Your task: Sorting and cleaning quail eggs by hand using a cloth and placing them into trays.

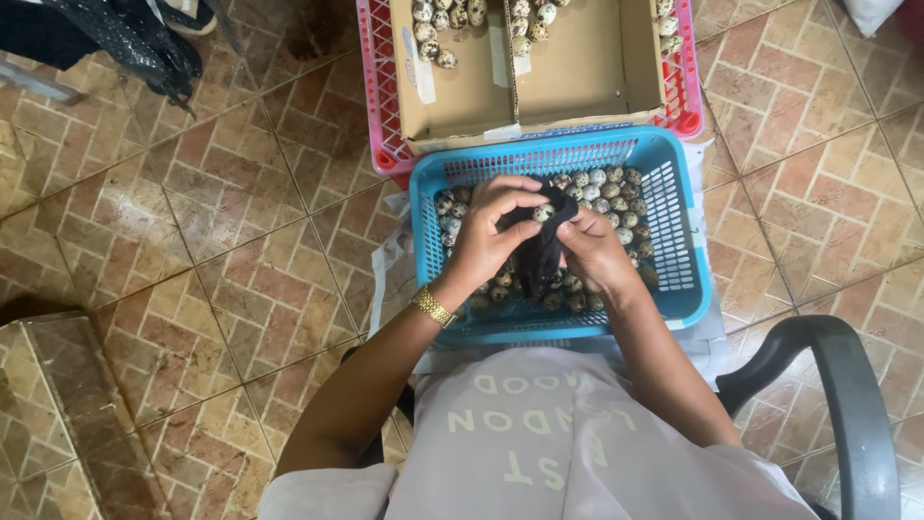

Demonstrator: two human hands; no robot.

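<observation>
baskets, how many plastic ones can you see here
2. The blue basket sits on the person's lap, full of speckled eggs, with the left hand and right hand over it. The pink basket lies beyond it on the floor, holding a cardboard box.

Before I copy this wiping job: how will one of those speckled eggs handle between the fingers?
The egg looks small and thin-shelled, so probably fragile under a pinch. It is rounded, so likely to roll if set loose. Both hands, left hand and right hand, cup it in a dark cloth, suggesting light handling.
</observation>
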